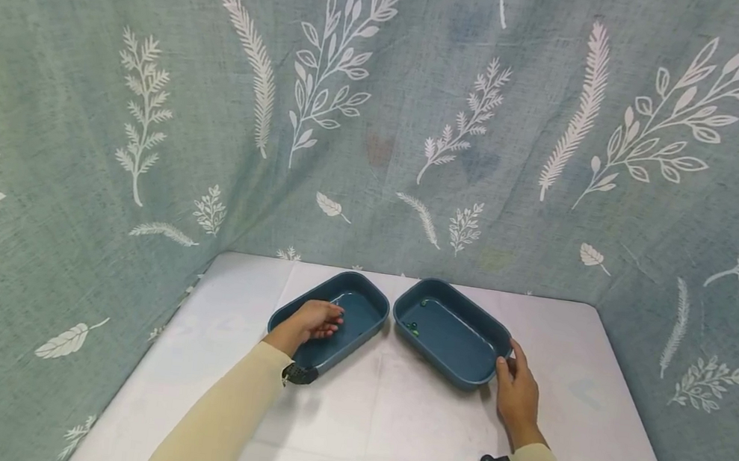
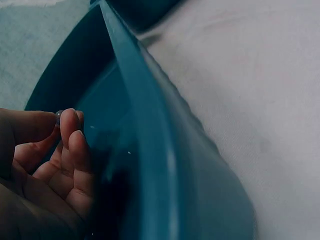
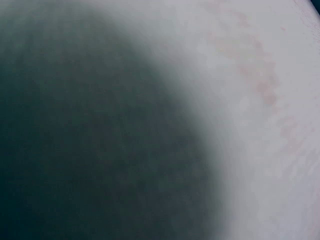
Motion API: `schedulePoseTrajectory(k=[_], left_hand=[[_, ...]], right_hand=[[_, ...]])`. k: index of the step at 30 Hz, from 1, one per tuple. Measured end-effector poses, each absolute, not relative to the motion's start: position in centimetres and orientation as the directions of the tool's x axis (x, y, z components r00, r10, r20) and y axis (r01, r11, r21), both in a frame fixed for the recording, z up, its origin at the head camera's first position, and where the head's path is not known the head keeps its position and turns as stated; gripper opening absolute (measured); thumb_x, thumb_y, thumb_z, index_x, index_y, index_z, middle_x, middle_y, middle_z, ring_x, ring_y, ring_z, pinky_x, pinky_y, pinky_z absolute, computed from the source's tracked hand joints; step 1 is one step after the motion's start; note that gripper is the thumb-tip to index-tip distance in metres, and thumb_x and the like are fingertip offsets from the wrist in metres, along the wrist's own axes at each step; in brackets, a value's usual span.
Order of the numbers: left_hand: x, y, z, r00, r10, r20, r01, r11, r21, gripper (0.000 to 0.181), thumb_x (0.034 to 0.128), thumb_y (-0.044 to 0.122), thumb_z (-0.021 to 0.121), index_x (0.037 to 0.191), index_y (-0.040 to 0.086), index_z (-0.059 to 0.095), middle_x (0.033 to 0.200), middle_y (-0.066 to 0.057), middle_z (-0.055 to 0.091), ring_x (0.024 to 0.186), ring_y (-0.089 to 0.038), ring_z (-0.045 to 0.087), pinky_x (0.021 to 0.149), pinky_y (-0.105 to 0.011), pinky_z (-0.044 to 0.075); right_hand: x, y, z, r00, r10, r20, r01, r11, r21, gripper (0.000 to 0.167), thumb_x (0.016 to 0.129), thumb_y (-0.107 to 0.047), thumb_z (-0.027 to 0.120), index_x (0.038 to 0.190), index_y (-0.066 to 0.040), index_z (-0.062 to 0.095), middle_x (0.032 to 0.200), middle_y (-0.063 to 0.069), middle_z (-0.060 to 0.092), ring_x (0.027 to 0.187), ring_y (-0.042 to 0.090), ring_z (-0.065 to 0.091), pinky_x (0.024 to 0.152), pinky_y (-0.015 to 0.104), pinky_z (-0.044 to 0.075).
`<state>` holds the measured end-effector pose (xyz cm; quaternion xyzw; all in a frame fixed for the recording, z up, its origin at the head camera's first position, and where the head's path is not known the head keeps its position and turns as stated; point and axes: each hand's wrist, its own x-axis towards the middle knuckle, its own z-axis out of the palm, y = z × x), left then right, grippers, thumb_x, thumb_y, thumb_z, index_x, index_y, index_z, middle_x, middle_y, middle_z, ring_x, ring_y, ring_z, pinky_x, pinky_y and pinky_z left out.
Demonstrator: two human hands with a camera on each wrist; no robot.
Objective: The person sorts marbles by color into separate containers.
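My left hand (image 1: 318, 320) is inside the left blue tray (image 1: 373, 291), just above its floor. In the left wrist view, the thumb and forefinger of the left hand (image 2: 55, 170) pinch a small, shiny, round marble (image 2: 58, 118); its other fingers are bent. The right blue tray (image 1: 456, 337) stands beside the left one, both angled. Small greenish marbles (image 1: 415, 331) lie towards its left end. My right hand (image 1: 518, 392) grips this tray's right end, thumb and fingers at the rim. The right wrist view is dark and blurred, so it hides that grip.
Both trays stand on a white-covered table (image 1: 389, 428). A leaf-patterned green-grey cloth (image 1: 372, 208) hangs at the back and along both sides. Each wrist carries a black strapped device, such as the left wrist camera (image 1: 300, 375).
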<state>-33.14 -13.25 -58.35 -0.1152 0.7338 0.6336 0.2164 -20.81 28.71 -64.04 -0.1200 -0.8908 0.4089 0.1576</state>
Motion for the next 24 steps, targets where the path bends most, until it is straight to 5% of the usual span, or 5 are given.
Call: schedulePoseTrajectory(k=[24], left_hand=[[-34.7,-13.6,-59.4,-0.865,0.048,-0.500,-0.474,0.252,0.844,0.022,0.0974,0.006,0.051,0.114,-0.003,0.064,0.074,-0.001,0.062,0.057,-0.008,0.058,0.054,-0.022,0.050]], right_hand=[[-20.9,29.0,-64.3,-0.918,0.333,0.213,0.053,0.638,-0.768,0.054,0.104,-0.043,0.040,0.154,-0.024,0.029,0.130,0.025,0.056,0.124,0.042,0.049,0.103,0.059,0.033]])
